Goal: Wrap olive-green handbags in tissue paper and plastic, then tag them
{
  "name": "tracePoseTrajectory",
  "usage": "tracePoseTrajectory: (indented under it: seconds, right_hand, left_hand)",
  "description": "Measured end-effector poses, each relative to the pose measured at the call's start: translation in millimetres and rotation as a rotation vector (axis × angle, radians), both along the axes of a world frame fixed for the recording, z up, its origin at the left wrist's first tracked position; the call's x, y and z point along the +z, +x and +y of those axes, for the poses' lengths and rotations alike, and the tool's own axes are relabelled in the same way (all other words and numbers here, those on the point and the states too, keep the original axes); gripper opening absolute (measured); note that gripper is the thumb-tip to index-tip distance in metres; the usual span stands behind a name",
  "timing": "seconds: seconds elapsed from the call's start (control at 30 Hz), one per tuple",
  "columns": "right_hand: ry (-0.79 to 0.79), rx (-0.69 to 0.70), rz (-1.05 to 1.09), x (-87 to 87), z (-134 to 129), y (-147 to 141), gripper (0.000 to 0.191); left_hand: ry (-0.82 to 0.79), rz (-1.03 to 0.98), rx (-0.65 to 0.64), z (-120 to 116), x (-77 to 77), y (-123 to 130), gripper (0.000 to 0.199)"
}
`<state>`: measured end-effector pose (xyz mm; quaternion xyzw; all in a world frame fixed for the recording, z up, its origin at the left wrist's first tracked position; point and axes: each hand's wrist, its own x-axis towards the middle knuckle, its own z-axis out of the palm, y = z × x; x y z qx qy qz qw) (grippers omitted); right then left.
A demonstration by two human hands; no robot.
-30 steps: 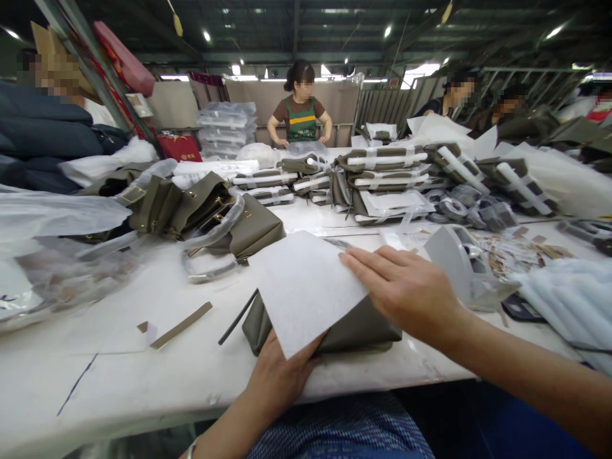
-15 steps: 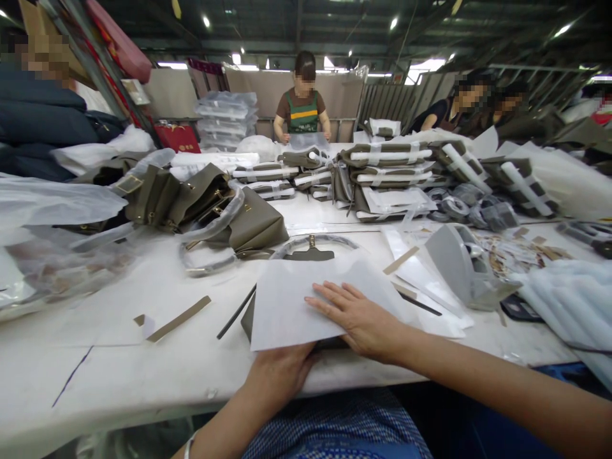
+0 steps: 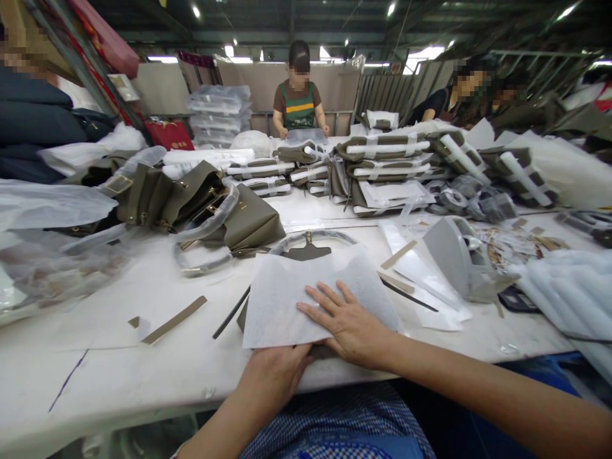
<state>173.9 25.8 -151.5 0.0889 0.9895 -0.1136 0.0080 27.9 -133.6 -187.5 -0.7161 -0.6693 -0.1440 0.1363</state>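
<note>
The right hand (image 3: 354,328) is laid palm-down, fingers spread apart, on the white sheet (image 3: 277,303), by which the olive bag (image 3: 242,318) on the tabletop (image 3: 167,373) is mostly covered. The left hand (image 3: 278,366) is tucked under the near edge; whether its grip is closed cannot be told.

White sheet (image 3: 275,303) is laid over olive bag (image 3: 241,319); right hand (image 3: 351,328) is spread on top, left hand (image 3: 275,371) is placed at near edge.

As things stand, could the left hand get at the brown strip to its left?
Probably yes: the brown strip lies in plain view and no object seems in the way, though the left hand is at the edge of the white sheet.
</note>
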Motion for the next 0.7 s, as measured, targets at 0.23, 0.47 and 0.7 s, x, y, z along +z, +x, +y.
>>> tracePoseTrajectory:
  seconds: [0.23,0.47,0.7]
  right_hand:
    - [0.0,-0.046,0.053,-6.9,-4.3,1.1,0.063]
    - [-0.082,-0.013,0.062,-3.5,1.2,2.1,0.062]
    - [-0.355,-0.068,0.227,5.8,25.7,13.1,0.054]
  left_hand:
    - [-0.188,-0.147,-0.074,-15.3,58.4,8.8,0.029]
    - [-0.13,-0.262,-0.118,29.8,77.3,0.7,0.031]
    - [-0.16,-0.213,-0.023,49.7,15.4,-28.6,0.058]
